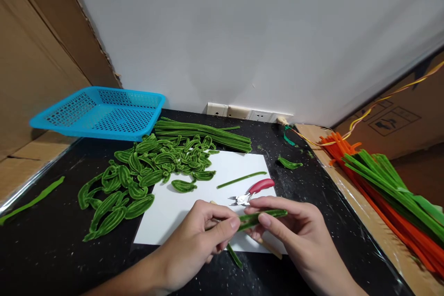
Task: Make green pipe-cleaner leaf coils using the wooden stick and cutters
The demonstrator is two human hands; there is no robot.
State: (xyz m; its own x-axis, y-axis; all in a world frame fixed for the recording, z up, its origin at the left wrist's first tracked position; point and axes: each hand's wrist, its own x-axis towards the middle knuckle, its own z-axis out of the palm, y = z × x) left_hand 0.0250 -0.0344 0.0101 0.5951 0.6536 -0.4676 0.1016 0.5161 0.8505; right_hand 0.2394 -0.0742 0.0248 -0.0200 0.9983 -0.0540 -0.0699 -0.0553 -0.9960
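Over the front of a white paper sheet (157, 222), my left hand (204, 240) pinches a green chenille stem (249, 223), bent into a narrow loop, between thumb and fingers. My right hand (294, 226) grips the same stem farther along, thumb on the near side. Below my fingers hangs or lies another green length (235, 257); whether it joins the held stem is hidden. A thin wooden stick (272, 248) shows partly beneath my hands. Just behind my right hand are red-handled pliers (261, 185), jaws apart. One straight green stem (242, 179) rests on the paper.
Many green chenille leaf shapes (138, 173) are heaped left of and on the paper. Behind them lie a bundle of green stems (204, 133) and a blue basket (145, 135). Orange stems (378, 203) and green stems (391, 185) lie right, near a plugged-in cable (312, 142).
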